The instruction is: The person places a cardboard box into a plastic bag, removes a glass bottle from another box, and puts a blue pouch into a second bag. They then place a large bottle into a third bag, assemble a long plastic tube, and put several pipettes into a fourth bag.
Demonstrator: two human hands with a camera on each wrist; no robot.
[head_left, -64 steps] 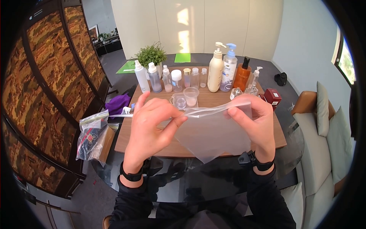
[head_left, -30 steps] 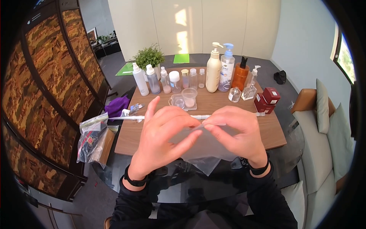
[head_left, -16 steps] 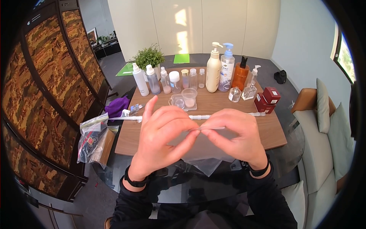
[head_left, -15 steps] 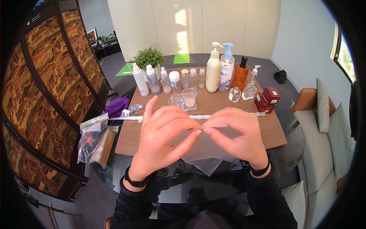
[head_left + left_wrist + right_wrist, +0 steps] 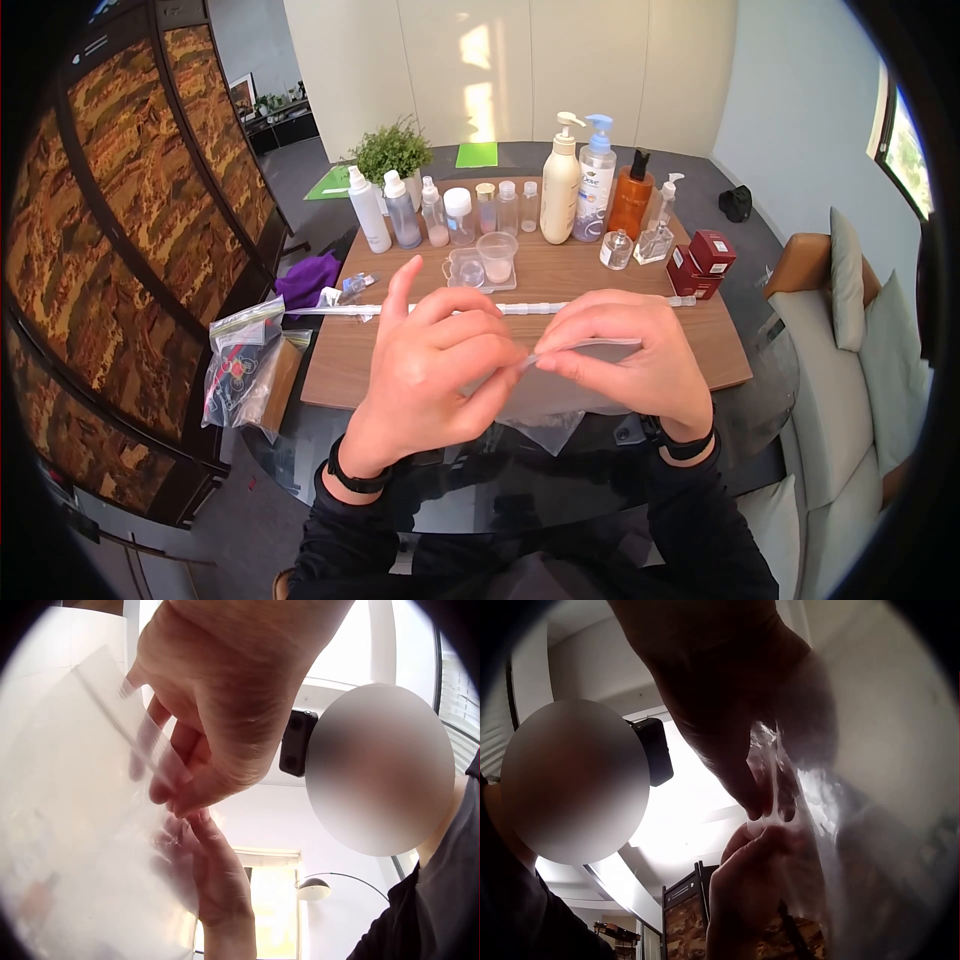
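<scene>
Between both hands hangs a clear frosted zip bag (image 5: 555, 402), its lower corner over the dark glass table edge. My left hand (image 5: 438, 372) pinches the bag's top edge between thumb and index finger, its little finger raised. Close beside it, fingertips nearly meeting, my right hand (image 5: 635, 352) pinches the same edge, which bows up behind its thumb. The left wrist view shows the zip strip (image 5: 124, 724) running along the bag's mouth toward the pinching fingers. In the right wrist view the bag (image 5: 877, 862) is creased and shiny around the fingertips.
Behind the hands, a white segmented rod (image 5: 530, 308) lies across the wooden board (image 5: 340, 360). Farther back stand several small bottles, a cream pump bottle (image 5: 560, 190), an amber bottle (image 5: 630, 205) and dark red boxes (image 5: 705, 262). A filled zip bag (image 5: 245, 370) sits at the left.
The hands, earlier wide apart on the bag's edge, have come together near its middle. Over the last half second, they have dropped slightly and the right hand has shifted a little right.
</scene>
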